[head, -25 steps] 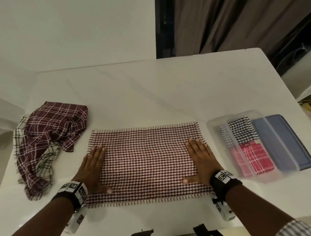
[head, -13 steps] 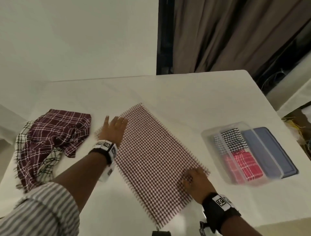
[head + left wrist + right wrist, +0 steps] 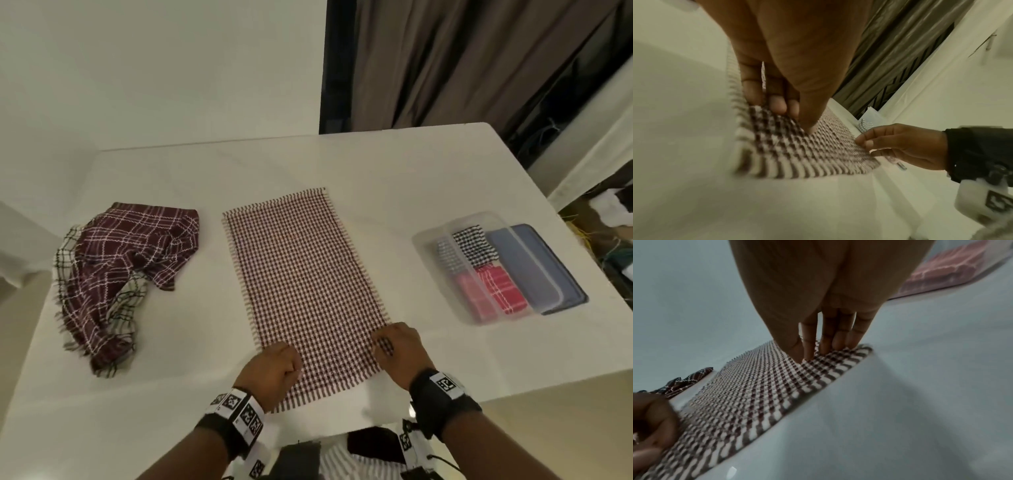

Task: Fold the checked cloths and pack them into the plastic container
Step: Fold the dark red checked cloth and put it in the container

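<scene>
Near the white tabletop's point(image 3: 376, 164) left edge lies a crumpled maroon plaid cloth heap point(image 3: 116, 274). At the front edge, the left hand point(image 3: 270, 371) and right hand point(image 3: 399, 349) each pinch a near corner of the flat maroon-and-white checked cloth point(image 3: 305, 274) (folding is starting). Next, I judge: carry both corners evenly to the far edge. The clear plastic container point(image 3: 424, 240) sits by the right edge.

A glossy white rectangular table point(image 3: 342, 161) fills the lower frame, a plain white wall point(image 3: 154, 68) upper left, dark brown pleated curtains point(image 3: 462, 58) upper right.
</scene>
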The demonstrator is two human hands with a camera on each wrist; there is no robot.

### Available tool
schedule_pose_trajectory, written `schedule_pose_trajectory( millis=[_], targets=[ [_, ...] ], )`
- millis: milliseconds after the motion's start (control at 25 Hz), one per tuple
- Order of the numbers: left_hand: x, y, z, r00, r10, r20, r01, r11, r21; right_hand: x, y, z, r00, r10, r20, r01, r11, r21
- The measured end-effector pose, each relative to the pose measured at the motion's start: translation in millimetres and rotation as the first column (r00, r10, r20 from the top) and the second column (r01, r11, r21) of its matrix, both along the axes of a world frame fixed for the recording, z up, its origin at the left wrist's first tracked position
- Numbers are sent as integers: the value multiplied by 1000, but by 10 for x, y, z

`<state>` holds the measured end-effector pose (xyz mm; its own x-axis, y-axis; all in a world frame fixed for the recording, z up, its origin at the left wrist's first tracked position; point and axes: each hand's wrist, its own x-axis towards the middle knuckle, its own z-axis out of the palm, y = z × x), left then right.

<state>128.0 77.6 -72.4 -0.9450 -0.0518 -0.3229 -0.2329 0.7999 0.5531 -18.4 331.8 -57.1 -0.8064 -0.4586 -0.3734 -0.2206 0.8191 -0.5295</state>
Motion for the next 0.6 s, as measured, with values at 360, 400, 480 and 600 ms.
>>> schedule_pose_trajectory(
  millis=[360,400,480,600],
  targets=[
    [494,113,40,1000,-2,30,7,987,-162,-7,326,-76,890,456,23,-454,880,138],
    [516,169,28,999,31,-9,-32,986,-166,-6,345,-71,879,476,9,-472,870,144],
    [552,256,-25,994,92,-59,-102,977,-187,11,355,-109,867,498,-27,-490,860,143],
    [553,333,-59,982,154,-109,-175,959,-224,16,352,-182,828,547,-123,-523,833,179]
  ],
)
